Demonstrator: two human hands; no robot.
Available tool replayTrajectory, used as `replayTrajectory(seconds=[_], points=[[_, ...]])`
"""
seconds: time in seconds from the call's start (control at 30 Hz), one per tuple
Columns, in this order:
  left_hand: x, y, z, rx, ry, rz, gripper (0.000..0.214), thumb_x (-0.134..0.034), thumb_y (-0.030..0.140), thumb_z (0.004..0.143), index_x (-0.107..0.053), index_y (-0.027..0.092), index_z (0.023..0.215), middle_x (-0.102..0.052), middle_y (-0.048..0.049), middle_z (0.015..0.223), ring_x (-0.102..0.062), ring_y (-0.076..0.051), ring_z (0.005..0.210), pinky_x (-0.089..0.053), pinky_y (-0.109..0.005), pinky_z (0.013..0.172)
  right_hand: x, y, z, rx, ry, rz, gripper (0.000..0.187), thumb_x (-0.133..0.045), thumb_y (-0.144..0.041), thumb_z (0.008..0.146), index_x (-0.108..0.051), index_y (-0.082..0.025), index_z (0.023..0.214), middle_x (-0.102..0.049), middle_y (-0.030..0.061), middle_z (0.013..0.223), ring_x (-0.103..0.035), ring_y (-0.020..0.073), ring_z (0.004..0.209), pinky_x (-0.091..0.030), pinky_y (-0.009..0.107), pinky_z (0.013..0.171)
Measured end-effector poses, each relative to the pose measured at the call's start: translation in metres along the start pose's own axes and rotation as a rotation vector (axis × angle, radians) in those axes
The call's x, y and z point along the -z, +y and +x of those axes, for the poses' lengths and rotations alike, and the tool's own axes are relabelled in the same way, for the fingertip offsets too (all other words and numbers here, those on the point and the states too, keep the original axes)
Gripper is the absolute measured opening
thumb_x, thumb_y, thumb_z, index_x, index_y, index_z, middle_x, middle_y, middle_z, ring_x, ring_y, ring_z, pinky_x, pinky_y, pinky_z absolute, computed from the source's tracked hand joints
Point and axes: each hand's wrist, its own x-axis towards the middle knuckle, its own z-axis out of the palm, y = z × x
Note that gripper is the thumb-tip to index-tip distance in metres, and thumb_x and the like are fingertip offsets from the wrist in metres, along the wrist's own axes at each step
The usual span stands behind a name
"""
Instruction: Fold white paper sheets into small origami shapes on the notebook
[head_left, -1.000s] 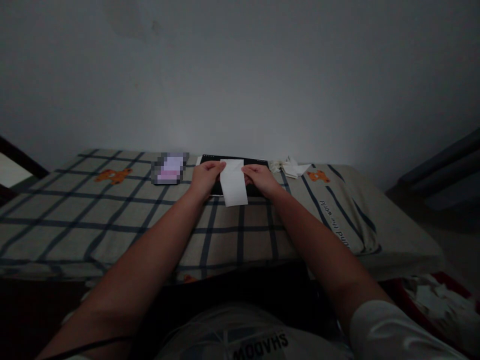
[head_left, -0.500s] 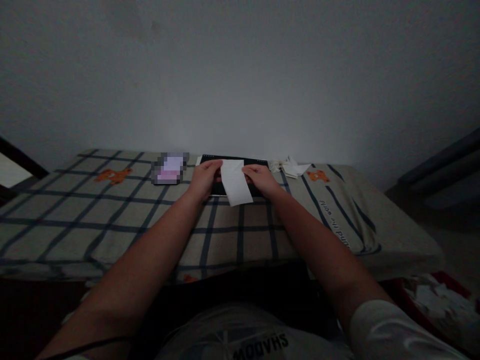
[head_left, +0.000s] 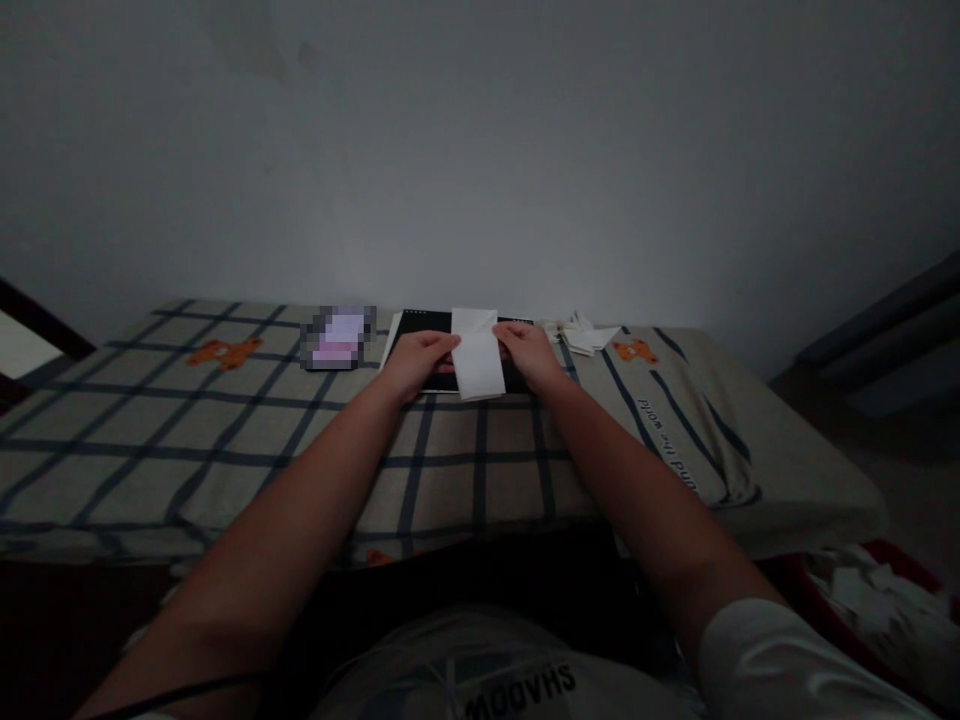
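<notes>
A white folded sheet of paper [head_left: 478, 352] lies over a black notebook [head_left: 420, 326] on the checked bed cover [head_left: 225, 430]. My left hand [head_left: 417, 358] pinches the paper's left edge with its fingers closed. My right hand [head_left: 529, 352] grips the right edge the same way. Both hands rest on the notebook near the wall.
A blurred pink and white object [head_left: 339, 336] sits left of the notebook. Small folded white paper pieces [head_left: 583, 334] lie to its right. A red bin with paper scraps [head_left: 870, 595] stands at the lower right. The wall [head_left: 480, 150] rises right behind the bed.
The paper has shifted up and away from me, onto the notebook, and both hands moved with it. Its lower end now hangs less over the cover.
</notes>
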Motion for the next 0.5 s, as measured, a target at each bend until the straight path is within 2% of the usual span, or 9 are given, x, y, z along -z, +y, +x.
replayTrajectory(seconds=[0.33,0.5], points=[[-0.0014,0.0060,-0.0024,-0.185,0.217,0.193,0.029,-0.069,0.038,0.068,-0.069,0.011,0.080,-0.068,-0.0062,0.074,-0.061,-0.016,0.065,-0.051,-0.029,0.063,0.0037,0.0092,0.0026,-0.071,-0.183,0.197,0.027,-0.066,-0.038,0.071,-0.066,-0.015,0.085,-0.065,0.0025,0.072,-0.057,0.0093,0.061,-0.046,0.023,0.058],[-0.0002,0.0031,-0.0006,-0.166,0.206,0.132,0.030,-0.069,0.038,0.069,-0.068,0.011,0.082,-0.068,-0.0068,0.080,-0.062,-0.016,0.069,-0.053,-0.029,0.065,0.0021,0.0061,0.0006,-0.076,-0.140,0.096,0.022,-0.065,-0.034,0.072,-0.066,-0.014,0.079,-0.064,0.0025,0.069,-0.055,0.0088,0.058,-0.045,0.022,0.057]])
